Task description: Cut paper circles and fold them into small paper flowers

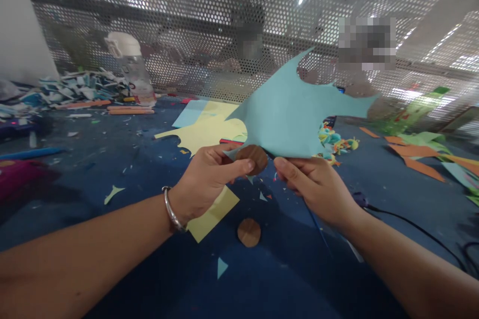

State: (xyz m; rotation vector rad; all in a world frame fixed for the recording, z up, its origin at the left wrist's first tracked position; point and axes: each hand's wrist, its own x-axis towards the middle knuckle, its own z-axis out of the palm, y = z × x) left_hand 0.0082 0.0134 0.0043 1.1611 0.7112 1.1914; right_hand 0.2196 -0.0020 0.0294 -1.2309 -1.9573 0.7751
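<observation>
Key relation: disc to sheet. The disc (258, 154) sits at the left end of the near edge of the blue sheet (288, 114), on the near side of it, and covers part of that edge from view. Whether the two touch cannot be told.

Hands: the left hand (204, 174) is clamped on the disc, thumb across its near face, fingers behind. The right hand (318, 184) pinches the near edge of the sheet, thumb on the near side, to the right of the disc. The hands are apart, with a narrow gap between the disc and the right thumb. Whether the right hand grips anything besides the sheet cannot be told.

Axis: the sheet is held tilted above the desk (284, 284). Its long axis runs from a left tip beside the left fingers to a pointed tip at the far right; another tip points upward. The disc is round and has no long axis.

Position: the disc lies to the right of the left hand, which is the nearer hand. The sheet extends to the far side of both hands.

On the desk: a second disc (249, 233) lies flat on the near side, between the forearms. A yellow piece (215, 214) lies partly hidden by the left hand.
</observation>
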